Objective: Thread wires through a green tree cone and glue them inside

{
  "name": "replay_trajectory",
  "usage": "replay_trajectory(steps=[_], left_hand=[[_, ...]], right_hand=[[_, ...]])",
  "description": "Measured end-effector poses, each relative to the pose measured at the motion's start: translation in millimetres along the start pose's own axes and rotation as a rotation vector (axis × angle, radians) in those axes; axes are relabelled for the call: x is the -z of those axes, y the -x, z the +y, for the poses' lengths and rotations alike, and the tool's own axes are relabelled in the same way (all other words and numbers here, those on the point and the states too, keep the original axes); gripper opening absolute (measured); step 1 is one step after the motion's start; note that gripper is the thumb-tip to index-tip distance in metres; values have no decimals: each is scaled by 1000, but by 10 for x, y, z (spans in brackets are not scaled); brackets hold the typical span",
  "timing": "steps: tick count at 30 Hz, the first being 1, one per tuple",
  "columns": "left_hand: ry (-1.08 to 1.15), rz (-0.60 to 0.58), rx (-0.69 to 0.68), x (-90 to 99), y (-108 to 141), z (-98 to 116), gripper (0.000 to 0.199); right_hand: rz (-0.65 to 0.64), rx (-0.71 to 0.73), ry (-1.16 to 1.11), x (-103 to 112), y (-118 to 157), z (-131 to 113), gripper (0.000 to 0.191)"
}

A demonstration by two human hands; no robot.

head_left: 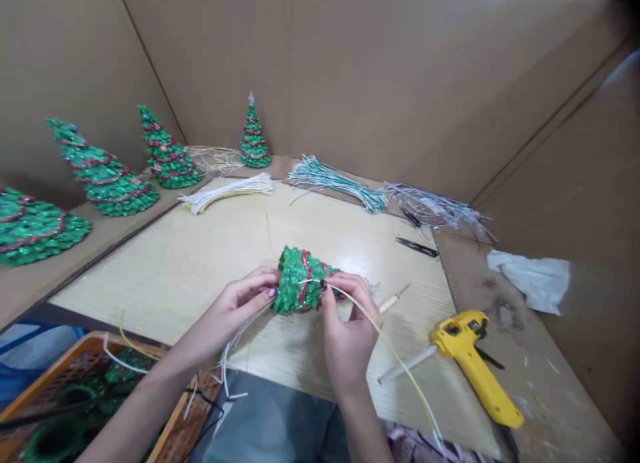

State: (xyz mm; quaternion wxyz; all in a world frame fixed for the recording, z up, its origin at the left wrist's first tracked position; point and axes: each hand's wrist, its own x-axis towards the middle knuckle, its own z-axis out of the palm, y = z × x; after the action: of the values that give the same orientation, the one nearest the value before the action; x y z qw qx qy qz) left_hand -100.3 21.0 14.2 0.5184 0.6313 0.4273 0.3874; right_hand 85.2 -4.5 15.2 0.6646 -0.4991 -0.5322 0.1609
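A small green tree with red garland (295, 281) lies on its side over the pale board, its wide base to the left. My left hand (250, 296) is closed on that base, its fingertips partly hidden at the rim. Pinched between thumb and index finger of my right hand (350, 310) is a white and yellow wire (400, 360), its white end against the tree's side. The wire's other end trails toward the lower right. More white wires (233, 346) hang from the base beneath my left hand.
A yellow glue gun (467, 356) rests at right, near an awl (393, 301) and black snips (417, 246). Wire bundles (340, 183) lie behind. Several trees (255, 140) stand at back and left. An orange basket (175, 433) of green trees is lower left; white cloth (533, 280) lies far right.
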Motion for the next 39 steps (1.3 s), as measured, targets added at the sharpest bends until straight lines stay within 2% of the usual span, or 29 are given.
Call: replay_trajectory(steps=[6,14,23,26,30,34,39], left_hand=[[64,-1,39,-83,36,6,25],[95,26,84,-143,42,23,30],[126,14,81,-170,33,28,33],[162,17,71,-183,13,9,30],[216,50,111,-201,-15,-24,34],[261,87,173,-229,-30,-35,42],[187,11,79,-276,-85,-34,30]], right_hand=[[25,162,152,58,-2,-40,13],[60,205,208,67,41,-42,14],[-33,493,296,90,26,-48,21],[-94,525,292,63,7,-34,19],[-157,478,228,54,-13,-25,20],[-192,328,181,67,-20,-32,19],[-246,135,138,105,-55,-36,15]])
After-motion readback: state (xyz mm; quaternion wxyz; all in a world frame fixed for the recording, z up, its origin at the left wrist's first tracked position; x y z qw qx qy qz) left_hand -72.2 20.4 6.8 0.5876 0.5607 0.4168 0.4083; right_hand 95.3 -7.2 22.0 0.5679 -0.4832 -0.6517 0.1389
